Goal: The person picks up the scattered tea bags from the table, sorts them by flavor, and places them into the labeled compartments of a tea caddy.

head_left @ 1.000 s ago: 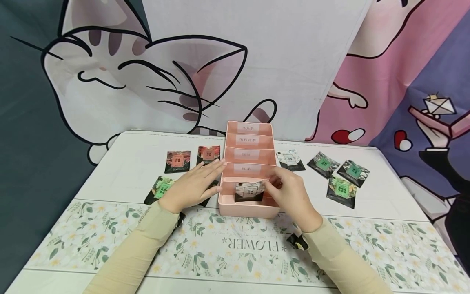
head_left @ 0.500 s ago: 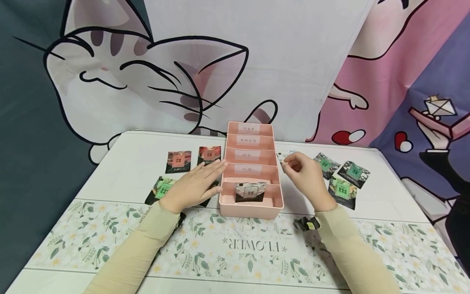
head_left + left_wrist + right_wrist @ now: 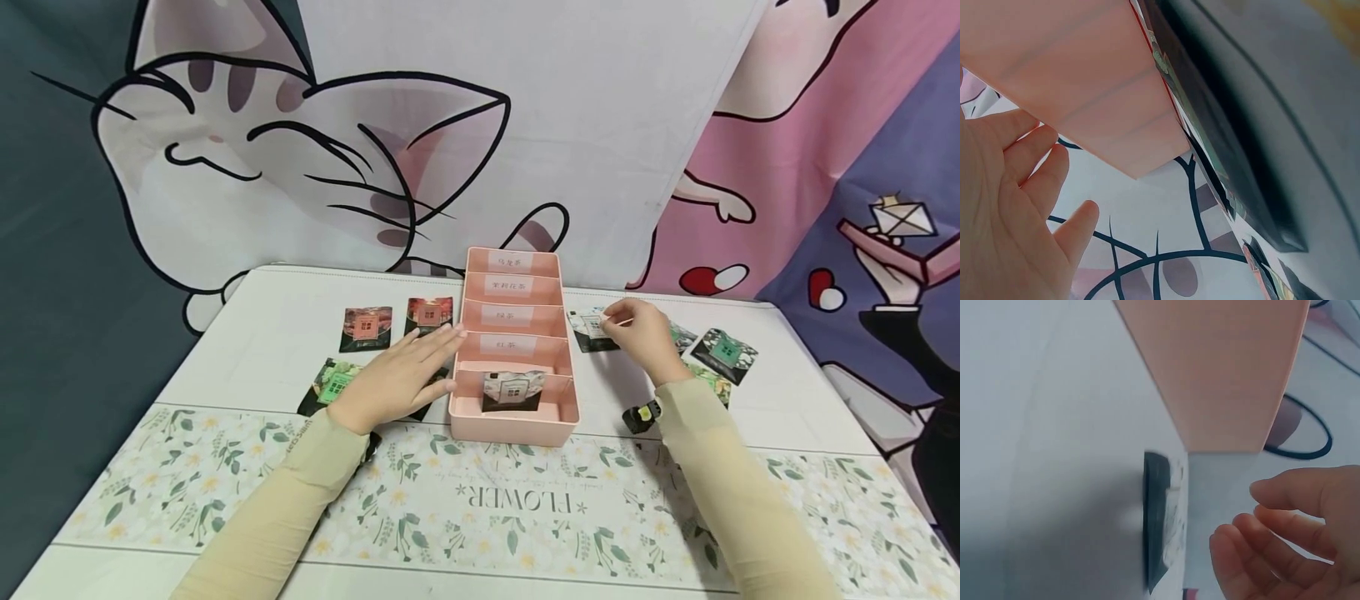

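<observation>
A pink divided box with paper labels on its dividers stands mid-table. In its front compartment a white-and-black tea packet leans upright. My left hand touches the box's left rim with straight fingers. Under and beside that hand lie a green-labelled packet and a dark one mostly hidden. To the right of the box my right hand hovers over a white-and-black tea packet lying flat. In the right wrist view its thumb and fingers are loosely bent, apart from the packet.
Two red-labelled packets lie at the back left. Several green-labelled packets, one a dark green, lie on the right, partly hidden by the right hand and sleeve. A floral mat strip crosses the table's front. A printed cloth hangs behind.
My right hand has left the packet in the front compartment and moved right, out of the box, to above the white packet on the table. The left hand has stayed at the rim.
</observation>
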Demonstrator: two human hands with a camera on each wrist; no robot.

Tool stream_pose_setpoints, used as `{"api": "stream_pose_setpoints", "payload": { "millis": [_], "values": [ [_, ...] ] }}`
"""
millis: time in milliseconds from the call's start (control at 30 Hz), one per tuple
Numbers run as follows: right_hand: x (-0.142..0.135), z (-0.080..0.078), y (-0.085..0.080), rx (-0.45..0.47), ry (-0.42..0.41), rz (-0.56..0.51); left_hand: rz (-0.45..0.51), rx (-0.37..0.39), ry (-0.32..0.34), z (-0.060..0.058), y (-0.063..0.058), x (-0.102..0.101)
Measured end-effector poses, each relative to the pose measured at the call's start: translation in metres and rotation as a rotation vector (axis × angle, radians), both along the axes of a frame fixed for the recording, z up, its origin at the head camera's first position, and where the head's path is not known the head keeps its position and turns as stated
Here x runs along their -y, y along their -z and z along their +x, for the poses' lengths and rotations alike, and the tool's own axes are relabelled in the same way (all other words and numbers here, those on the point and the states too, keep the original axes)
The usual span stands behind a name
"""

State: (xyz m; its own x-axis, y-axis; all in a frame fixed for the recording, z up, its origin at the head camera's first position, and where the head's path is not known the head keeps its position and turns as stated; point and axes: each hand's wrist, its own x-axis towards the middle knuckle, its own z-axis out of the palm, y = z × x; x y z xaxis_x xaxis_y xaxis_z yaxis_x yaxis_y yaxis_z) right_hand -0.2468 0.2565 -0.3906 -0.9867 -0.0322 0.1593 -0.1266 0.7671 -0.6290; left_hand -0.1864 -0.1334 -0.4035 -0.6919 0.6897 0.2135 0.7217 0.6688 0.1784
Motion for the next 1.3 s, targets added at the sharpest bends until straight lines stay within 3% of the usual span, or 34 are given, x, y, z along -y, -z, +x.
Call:
{"api": "stream_pose_setpoints", "payload": {
  "millis": [300,733,1000,1300],
  "values": [
    [-0.004,-0.023,0.0,0.191,0.054,0.036,0.001,0.005,-0.004,-0.001,-0.001,0.0],
    [-0.008,-0.047,0.015,0.249,0.083,0.097,0.016,0.004,-0.009,0.0,0.005,-0.002],
    [-0.007,-0.057,0.015,0.274,0.055,0.129,0.015,-0.002,-0.006,0.001,0.003,-0.001],
    [-0.01,-0.064,0.015,0.312,0.091,0.182,0.004,0.017,-0.013,0.001,0.002,-0.001]
  ]
}}
